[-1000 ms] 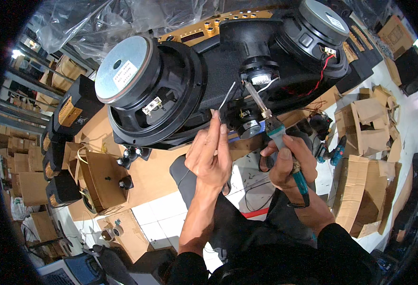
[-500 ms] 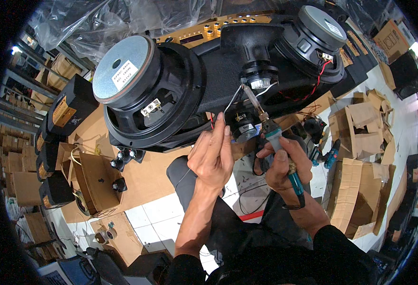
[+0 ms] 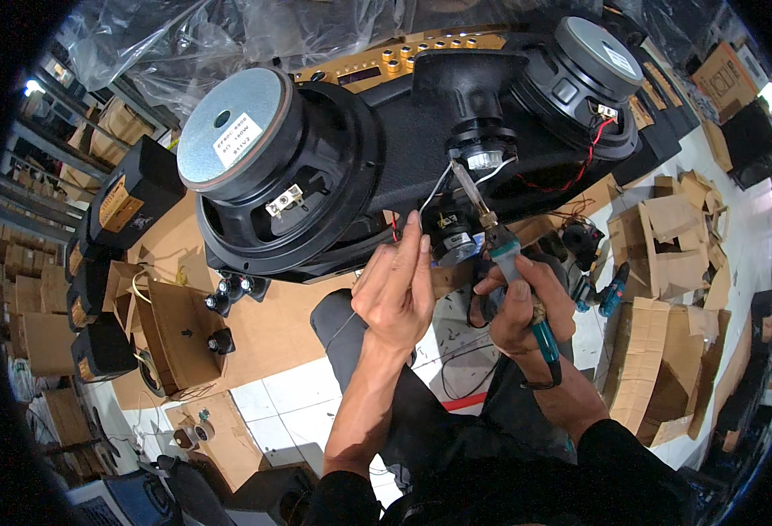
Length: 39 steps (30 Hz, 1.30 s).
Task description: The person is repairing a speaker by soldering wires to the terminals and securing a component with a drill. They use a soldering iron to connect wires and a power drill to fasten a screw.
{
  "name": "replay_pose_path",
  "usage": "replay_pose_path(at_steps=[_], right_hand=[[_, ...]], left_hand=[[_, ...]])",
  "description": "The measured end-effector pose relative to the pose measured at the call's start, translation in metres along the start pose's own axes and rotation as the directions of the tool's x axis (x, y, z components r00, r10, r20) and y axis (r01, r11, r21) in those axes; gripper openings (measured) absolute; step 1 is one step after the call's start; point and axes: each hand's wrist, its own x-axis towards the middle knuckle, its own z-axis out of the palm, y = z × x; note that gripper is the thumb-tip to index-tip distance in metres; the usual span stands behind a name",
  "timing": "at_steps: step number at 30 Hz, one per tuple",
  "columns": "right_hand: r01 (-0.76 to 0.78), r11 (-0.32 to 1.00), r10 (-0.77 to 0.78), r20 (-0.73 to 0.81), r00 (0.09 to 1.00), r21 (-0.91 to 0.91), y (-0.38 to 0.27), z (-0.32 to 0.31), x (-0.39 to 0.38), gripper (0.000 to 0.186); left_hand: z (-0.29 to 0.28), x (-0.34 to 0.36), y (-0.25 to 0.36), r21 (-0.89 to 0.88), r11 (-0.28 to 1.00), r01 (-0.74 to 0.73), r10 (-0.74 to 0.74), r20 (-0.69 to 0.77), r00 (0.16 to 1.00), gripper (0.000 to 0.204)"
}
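My left hand pinches a thin pale wire, likely solder, whose upper end meets the tip of a soldering iron. My right hand grips that iron by its green-and-clear handle, tip angled up to the terminal of a small horn driver with white leads. This sits on a black speaker cabinet between a large woofer on the left and a smaller woofer with red and black wires on the right. A small speaker hangs below the driver.
Gold-panelled amplifier and plastic sheeting lie behind. Black speakers and an open carton stand left. Small parts rest on cardboard. Torn cartons and a teal power tool lie right, over white floor tiles.
My left hand's pale wire has moved right and now meets the iron's tip at the horn driver. The iron has shifted slightly left and down; the camera view has moved slightly.
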Motion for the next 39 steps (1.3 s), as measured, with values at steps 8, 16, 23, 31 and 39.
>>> replay_pose_path(at_steps=[8, 16, 23, 31, 39], right_hand=[[-0.065, 0.998, 0.065, 0.016, 0.998, -0.001, -0.0008, -0.0012, -0.0048, 0.032], [-0.060, 0.998, 0.060, 0.015, 0.998, 0.012, -0.0006, -0.0014, -0.0031, 0.033], [-0.064, 0.998, 0.064, 0.004, 0.998, 0.009, -0.0010, -0.0017, -0.0034, 0.034], [-0.081, 0.997, 0.081, 0.033, 0.996, 0.004, -0.0037, -0.0036, -0.0009, 0.035], [-0.064, 0.998, 0.064, 0.015, 0.998, -0.021, -0.0006, -0.0026, -0.0028, 0.035]], left_hand=[[0.0010, -0.0002, 0.0001, -0.001, 1.000, -0.005, 0.005, -0.001, 1.000, 0.031], [0.0016, -0.0011, -0.0011, -0.011, 1.000, -0.006, 0.006, 0.011, 1.000, 0.032], [0.0032, 0.0010, 0.0000, -0.010, 1.000, -0.017, 0.018, 0.008, 1.000, 0.032], [0.0043, -0.0003, 0.0017, 0.000, 1.000, 0.028, -0.028, 0.032, 0.999, 0.031], [0.0063, 0.0007, -0.0005, 0.004, 1.000, 0.001, -0.001, -0.026, 1.000, 0.032]])
